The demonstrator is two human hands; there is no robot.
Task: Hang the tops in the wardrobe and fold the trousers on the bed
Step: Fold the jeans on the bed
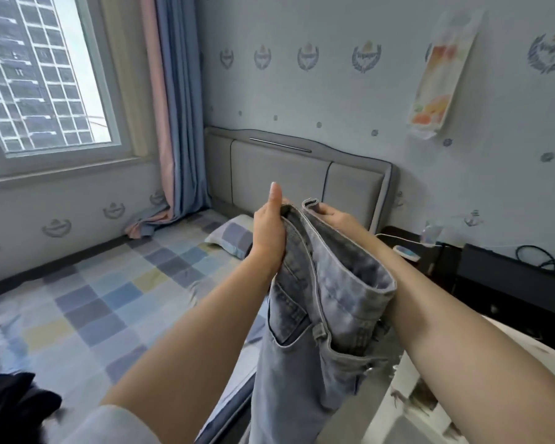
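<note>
A pair of light grey-blue jeans (321,302) hangs in front of me over the edge of the bed (109,283). My left hand (269,229) grips the jeans' waistband from the left, thumb pointing up. My right hand (334,216) holds the other side of the waistband, and the denim drapes over my right forearm, hiding most of its fingers. The legs of the jeans drop out of view at the bottom. The bed carries a checked sheet in blue, grey and yellow.
A checked pillow (234,237) lies by the grey padded headboard (289,174). A dark garment (13,408) sits at the bed's lower left. A dark bedside table (430,251) with cables stands at the right. Window and curtains (180,123) are on the left.
</note>
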